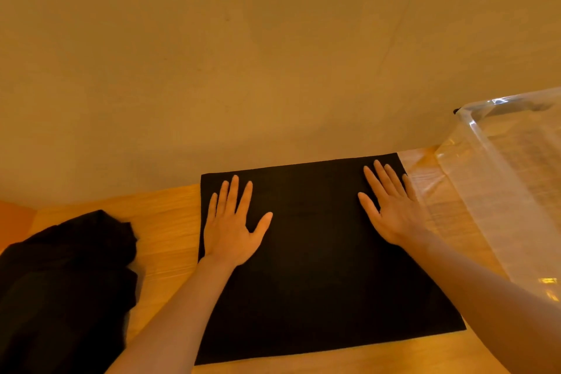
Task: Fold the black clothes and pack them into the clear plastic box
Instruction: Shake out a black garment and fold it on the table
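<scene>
A black garment lies folded into a flat rectangle on the wooden table. My left hand presses flat on its far left part, fingers straight and spread. Flat on the far right corner of the same garment rests my right hand, fingers spread, close to the box wall. The clear plastic box stands at the right, touching the garment's right edge; I see nothing inside it. A crumpled pile of black clothes lies at the left.
A plain beige wall rises right behind the table's far edge. Bare wood shows between the pile and the folded garment. An orange surface shows at the far left beyond the table.
</scene>
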Available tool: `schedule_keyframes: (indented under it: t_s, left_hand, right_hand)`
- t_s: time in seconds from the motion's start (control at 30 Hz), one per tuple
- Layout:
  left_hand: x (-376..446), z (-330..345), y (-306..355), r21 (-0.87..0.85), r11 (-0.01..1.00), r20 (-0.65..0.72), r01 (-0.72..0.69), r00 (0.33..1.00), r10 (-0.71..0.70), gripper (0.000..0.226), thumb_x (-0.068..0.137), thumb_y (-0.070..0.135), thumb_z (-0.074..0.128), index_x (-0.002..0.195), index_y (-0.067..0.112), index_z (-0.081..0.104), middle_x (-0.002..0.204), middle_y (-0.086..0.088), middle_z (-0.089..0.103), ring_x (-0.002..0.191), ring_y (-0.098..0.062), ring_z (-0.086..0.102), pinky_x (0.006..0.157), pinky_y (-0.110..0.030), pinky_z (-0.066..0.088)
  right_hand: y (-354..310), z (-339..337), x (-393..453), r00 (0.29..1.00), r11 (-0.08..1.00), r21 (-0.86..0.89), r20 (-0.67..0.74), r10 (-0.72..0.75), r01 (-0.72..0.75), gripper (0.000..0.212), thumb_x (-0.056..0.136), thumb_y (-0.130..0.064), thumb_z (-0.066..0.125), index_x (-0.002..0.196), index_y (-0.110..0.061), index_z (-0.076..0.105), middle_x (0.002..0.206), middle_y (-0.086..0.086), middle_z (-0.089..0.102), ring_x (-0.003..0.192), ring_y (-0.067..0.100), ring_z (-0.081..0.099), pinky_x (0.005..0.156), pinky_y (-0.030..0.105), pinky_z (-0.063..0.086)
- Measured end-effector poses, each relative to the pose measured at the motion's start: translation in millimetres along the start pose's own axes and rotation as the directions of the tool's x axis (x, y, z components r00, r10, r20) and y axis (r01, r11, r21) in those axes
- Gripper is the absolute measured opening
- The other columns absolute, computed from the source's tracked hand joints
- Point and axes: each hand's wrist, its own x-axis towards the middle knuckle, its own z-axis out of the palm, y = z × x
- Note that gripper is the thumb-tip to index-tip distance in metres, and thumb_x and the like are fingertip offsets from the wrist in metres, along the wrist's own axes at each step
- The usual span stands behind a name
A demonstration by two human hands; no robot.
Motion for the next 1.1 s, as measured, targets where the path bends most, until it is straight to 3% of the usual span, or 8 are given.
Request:
schedule_keyframes:
  t_s: [0.17, 0.3, 0.4, 0.53, 0.77, 0.9, 1.0, 1.1]
  left_hand:
    - [-5.1, -1.6, -0.4, -0.025, 0.998, -0.023, 0.051, 0.998, -0.051, 0.082, 0.083, 0.077, 0.001, 0.149, 0.029, -0.011, 0.16, -0.001, -0.013, 0.146, -0.019, -0.016, 0.119, -0.04, -0.008]
    - [8.2, -10.4, 15.6, -0.055, 0.998, -0.094, 0.011, 0.995, -0.017, 0.078, 0.089, 0.068, 0.001, 0.153, 0.025, 0.001, 0.161, -0.003, -0.004, 0.147, -0.018, -0.01, 0.119, -0.039, -0.008]
    - [22.7, -7.1, 22.3, -0.048, 0.999, -0.047, -0.01, 0.999, 0.008, 0.076, 0.089, 0.067, 0.0, 0.153, 0.026, -0.001, 0.161, -0.003, -0.006, 0.147, -0.017, -0.012, 0.118, -0.038, -0.01]
    - [24.8, -0.5, 7.0, -0.049, 0.998, -0.059, 0.029, 0.998, -0.032, 0.078, 0.088, 0.07, 0.006, 0.154, 0.027, 0.003, 0.162, -0.002, -0.003, 0.147, -0.017, -0.012, 0.119, -0.039, -0.008]
    - [-3.0, -1.9, -21.1, -0.12, 0.984, -0.082, 0.131, 0.987, -0.141, 0.079, 0.089, 0.068, 0.006, 0.154, 0.023, 0.007, 0.162, -0.003, 0.0, 0.147, -0.017, -0.01, 0.121, -0.042, -0.002]
    - [-50.6, -14.9, 10.0, -0.131, 0.991, -0.172, -0.02, 0.985, -0.002, 0.069, 0.096, 0.06, 0.016, 0.153, 0.021, 0.012, 0.161, -0.003, 0.004, 0.148, -0.018, -0.005, 0.121, -0.045, 0.005]
    - [-99.6, -1.7, 42.2, -0.109, 0.975, -0.118, -0.192, 0.977, 0.179, 0.067, 0.098, 0.059, 0.023, 0.153, 0.024, 0.014, 0.162, -0.001, 0.004, 0.149, -0.017, -0.004, 0.12, -0.044, 0.008]
    - [-140.0, 20.8, 47.2, -0.067, 0.994, -0.018, -0.088, 0.996, 0.087, 0.067, 0.096, 0.064, 0.019, 0.152, 0.028, 0.012, 0.161, 0.001, 0.006, 0.149, -0.016, -0.001, 0.116, -0.042, 0.009]
  right_hand:
    - [10.0, -7.6, -0.5, 0.999, 0.999, 0.025, 0.006, 0.039, -0.039, 0.075, 0.087, -0.064, -0.005, 0.152, -0.027, -0.005, 0.16, -0.007, -0.013, 0.143, 0.007, -0.02, 0.117, 0.033, -0.015]
    - [-22.0, -16.3, 7.6, 0.994, 0.995, 0.059, -0.075, -0.079, 0.084, 0.071, 0.092, -0.06, 0.001, 0.152, -0.024, 0.001, 0.159, -0.006, -0.008, 0.145, 0.009, -0.015, 0.119, 0.037, -0.01]
    - [-47.0, -9.3, 16.0, 0.986, 0.984, 0.065, -0.027, -0.166, 0.167, 0.071, 0.09, -0.064, 0.003, 0.152, -0.031, 0.0, 0.159, -0.008, -0.01, 0.145, 0.009, -0.017, 0.119, 0.04, -0.009]
    - [-33.8, 0.5, 25.6, 0.993, 0.993, -0.006, -0.008, -0.118, 0.118, 0.071, 0.089, -0.066, 0.002, 0.152, -0.034, -0.005, 0.159, -0.01, -0.014, 0.144, 0.008, -0.02, 0.119, 0.04, -0.011]
    - [0.1, -8.2, 9.6, 0.999, 0.998, 0.045, -0.009, -0.042, 0.043, 0.072, 0.089, -0.062, -0.001, 0.152, -0.027, -0.003, 0.16, -0.006, -0.01, 0.144, 0.008, -0.018, 0.119, 0.035, -0.011]
    - [-30.6, -13.1, -43.5, 0.972, 0.972, 0.078, -0.096, -0.213, 0.221, 0.062, 0.097, -0.054, 0.014, 0.152, -0.026, 0.01, 0.161, -0.005, 0.0, 0.147, 0.011, -0.007, 0.121, 0.04, 0.002]
    - [-39.5, 7.5, -95.7, 0.957, 0.958, 0.042, -0.062, -0.282, 0.284, 0.061, 0.098, -0.055, 0.017, 0.152, -0.028, 0.015, 0.161, -0.005, 0.005, 0.148, 0.011, -0.002, 0.12, 0.042, 0.007]
    - [-17.5, 23.1, -132.4, 0.982, 0.983, 0.042, -0.06, -0.178, 0.181, 0.062, 0.098, -0.057, 0.017, 0.152, -0.028, 0.018, 0.161, -0.004, 0.01, 0.148, 0.013, 0.002, 0.119, 0.045, 0.009]
